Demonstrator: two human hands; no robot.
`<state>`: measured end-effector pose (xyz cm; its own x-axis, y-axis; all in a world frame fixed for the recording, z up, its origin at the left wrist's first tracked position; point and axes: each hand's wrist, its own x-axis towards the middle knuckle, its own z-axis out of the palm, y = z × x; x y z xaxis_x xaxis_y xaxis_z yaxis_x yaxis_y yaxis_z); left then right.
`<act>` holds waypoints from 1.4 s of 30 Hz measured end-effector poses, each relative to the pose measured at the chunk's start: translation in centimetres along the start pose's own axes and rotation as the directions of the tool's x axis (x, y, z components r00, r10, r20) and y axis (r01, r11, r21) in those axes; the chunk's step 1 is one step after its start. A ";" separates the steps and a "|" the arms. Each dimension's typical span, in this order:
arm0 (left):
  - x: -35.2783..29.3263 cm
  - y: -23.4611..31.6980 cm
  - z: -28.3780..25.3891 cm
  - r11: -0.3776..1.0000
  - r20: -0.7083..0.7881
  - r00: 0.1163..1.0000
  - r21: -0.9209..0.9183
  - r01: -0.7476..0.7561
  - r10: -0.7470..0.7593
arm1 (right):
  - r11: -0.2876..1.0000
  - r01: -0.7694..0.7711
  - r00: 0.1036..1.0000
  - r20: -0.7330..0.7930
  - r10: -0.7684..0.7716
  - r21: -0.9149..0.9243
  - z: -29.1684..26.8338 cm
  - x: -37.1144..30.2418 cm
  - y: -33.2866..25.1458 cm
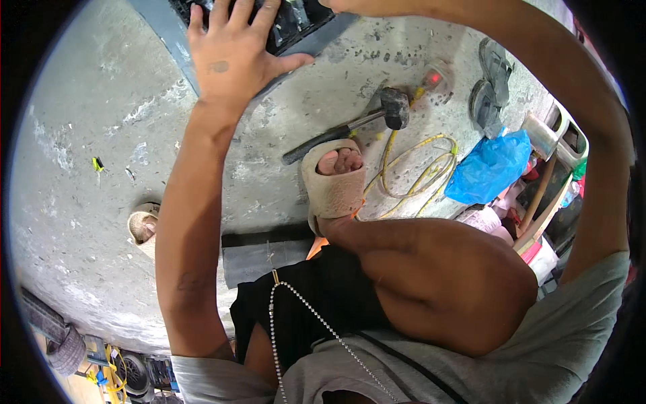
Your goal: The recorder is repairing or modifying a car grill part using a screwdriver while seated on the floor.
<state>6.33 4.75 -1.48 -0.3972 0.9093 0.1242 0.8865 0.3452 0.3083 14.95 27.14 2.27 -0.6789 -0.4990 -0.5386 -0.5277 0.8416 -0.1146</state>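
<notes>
My left hand (235, 50) lies with fingers spread on a black, glossy piece (303, 23) at the top of the head view. That piece rests on a flat grey-blue panel (158, 20), which my thumb reaches over. My right arm arcs in from the right, and only a bit of my right hand (343, 5) shows at the top edge; its fingers are cut off. Nearer me, a mallet (395, 109) with a black head and dark handle lies on the floor, apart from both hands.
A yellow cord (387, 161) coils beside my sandalled foot (336, 175), ending near a clear fitting with a red light (435, 77). Dark sandals (488, 101), a blue plastic bag (490, 168) and heaped clutter lie right. A wheel (134, 374) stands at lower left. The concrete floor (101, 135) is stained.
</notes>
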 end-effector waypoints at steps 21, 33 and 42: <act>-0.3 -0.1 0.6 0.999 -0.069 0.998 -0.049 -0.012 0.009 | 0.865 -0.463 0.868 -0.100 0.487 0.193 2.4 -6.8 -7.6; -0.3 -0.5 1.4 0.997 -0.186 0.980 -0.011 -0.072 0.069 | -0.679 0.186 0.547 0.499 0.672 0.710 1.6 -3.7 -11.5; 1.0 -1.4 0.5 0.984 -0.159 0.983 -0.138 -0.109 0.087 | -0.706 0.661 0.331 0.746 0.578 0.255 -3.1 4.4 -13.1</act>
<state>4.78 5.25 -2.24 -0.3515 0.8872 0.2987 0.8833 0.2085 0.4200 17.27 13.31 3.96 -0.1487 0.4754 -0.8671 0.0542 -0.8716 -0.4872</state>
